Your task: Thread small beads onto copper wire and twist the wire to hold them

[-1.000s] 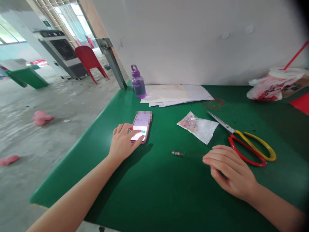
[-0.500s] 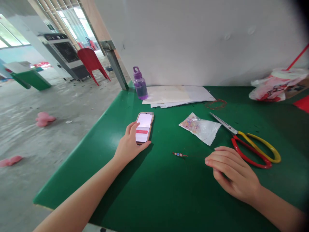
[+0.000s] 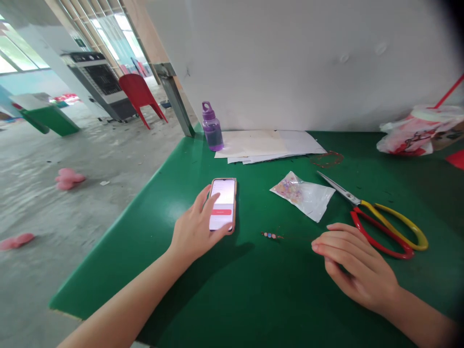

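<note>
My left hand (image 3: 194,232) lies over a lit phone (image 3: 223,204) on the green table. Its fingers are spread across the left side of the screen, and the thumb reaches over the lower right corner. To the right, my right hand (image 3: 357,268) is closed, its fingertips pinched on a very thin thread, hard to see against the green. The thread runs left to a short row of small beads (image 3: 270,235) lying on the tabletop. Scissors (image 3: 377,217) with red and yellow handles lie just behind my right hand. A clear packet of colourful beads (image 3: 302,193) lies between phone and scissors.
At the back stand a purple water bottle (image 3: 212,130), white sheets (image 3: 271,142) and a bagged cup (image 3: 416,128) with a red straw. A loop of reddish cord (image 3: 328,158) lies near the sheets. The table (image 3: 108,270) ends at the left, above a concrete floor.
The phone has slid nearer to me and slightly right, with my left hand over it. A finger now lies farther across its screen. My right hand has hardly moved.
</note>
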Demonstrator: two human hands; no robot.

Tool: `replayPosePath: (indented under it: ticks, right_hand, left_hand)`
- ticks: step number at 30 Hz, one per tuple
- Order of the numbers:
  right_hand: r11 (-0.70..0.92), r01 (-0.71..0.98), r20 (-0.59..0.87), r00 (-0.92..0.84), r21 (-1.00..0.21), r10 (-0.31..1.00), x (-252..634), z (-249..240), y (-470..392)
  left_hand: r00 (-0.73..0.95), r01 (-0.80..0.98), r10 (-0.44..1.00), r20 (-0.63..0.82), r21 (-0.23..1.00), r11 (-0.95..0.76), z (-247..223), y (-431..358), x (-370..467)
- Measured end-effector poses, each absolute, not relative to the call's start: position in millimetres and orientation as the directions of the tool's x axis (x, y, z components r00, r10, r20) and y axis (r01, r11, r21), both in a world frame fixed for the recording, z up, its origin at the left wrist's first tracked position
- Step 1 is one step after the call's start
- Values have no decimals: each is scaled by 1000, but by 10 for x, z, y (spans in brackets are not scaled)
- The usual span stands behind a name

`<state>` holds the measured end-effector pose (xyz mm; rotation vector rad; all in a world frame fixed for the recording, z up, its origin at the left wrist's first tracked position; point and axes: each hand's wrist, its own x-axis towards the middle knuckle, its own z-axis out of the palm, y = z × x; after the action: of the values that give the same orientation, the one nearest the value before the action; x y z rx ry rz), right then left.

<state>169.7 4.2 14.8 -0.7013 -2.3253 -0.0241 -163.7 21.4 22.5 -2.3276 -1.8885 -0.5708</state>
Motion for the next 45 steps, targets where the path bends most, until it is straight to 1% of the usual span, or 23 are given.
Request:
replayPosePath:
  ticks: [2, 3, 6, 8, 15, 21, 25, 28, 32, 34, 37, 39, 40, 42, 45]
  right_hand:
    - [854, 489, 630, -610, -179, 481, 1700, 143, 42]
    - [853, 488, 628, -609, -185, 485, 1699, 141, 41]
    - [844, 494, 618, -603, -209, 505, 1687, 137, 35]
    - [839, 498, 615, -596, -220, 516, 1677, 141, 33]
    - [834, 503, 612, -592, -226, 523, 1686, 153, 52]
    - [847, 486, 616, -606, -215, 504, 1689, 135, 72]
    - [854, 476, 618, -612, -210, 493, 1677, 142, 73]
    - [853, 475, 620, -609, -215, 495, 1677, 145, 69]
    - [856, 470, 615, -616, -215, 492, 1680, 137, 69]
    - [854, 471, 613, -615, -221, 497, 1682, 134, 68]
    - [853, 471, 615, -611, -224, 498, 1681, 139, 65]
    - [856, 467, 617, -612, -223, 495, 1679, 144, 64]
    - [856, 466, 615, -613, -224, 495, 1676, 146, 64]
    - [853, 469, 612, -613, -227, 500, 1671, 148, 66]
    - [852, 470, 614, -609, -228, 501, 1664, 144, 72]
  left_hand:
    - [90, 929, 893, 440, 287, -235, 198, 389, -1745]
    - [65, 909, 861, 505, 327, -260, 173, 503, -1807]
    - [39, 906, 833, 552, 331, -262, 89, 852, -1966]
    - [53, 902, 823, 565, 327, -282, 52, 1008, -2023]
    - [197, 876, 819, 540, 277, -394, 46, 1039, -2034]
    - [227, 872, 838, 497, 280, -402, 28, 1052, -2034]
    - [230, 856, 826, 514, 297, -423, 35, 1034, -2022]
    - [269, 831, 806, 528, 295, -471, 45, 997, -1999]
    - [343, 781, 770, 538, 292, -552, 64, 953, -1974]
    - [410, 732, 736, 539, 286, -618, 76, 940, -1970]
    - [533, 662, 681, 503, 253, -705, 86, 928, -1970]
    - [567, 645, 654, 500, 224, -731, 83, 924, -1975]
    - [550, 655, 651, 522, 214, -725, 79, 924, -1978]
    - [445, 726, 682, 580, 211, -654, 69, 927, -1986]
    - [226, 866, 777, 587, 244, -436, 57, 944, -1997]
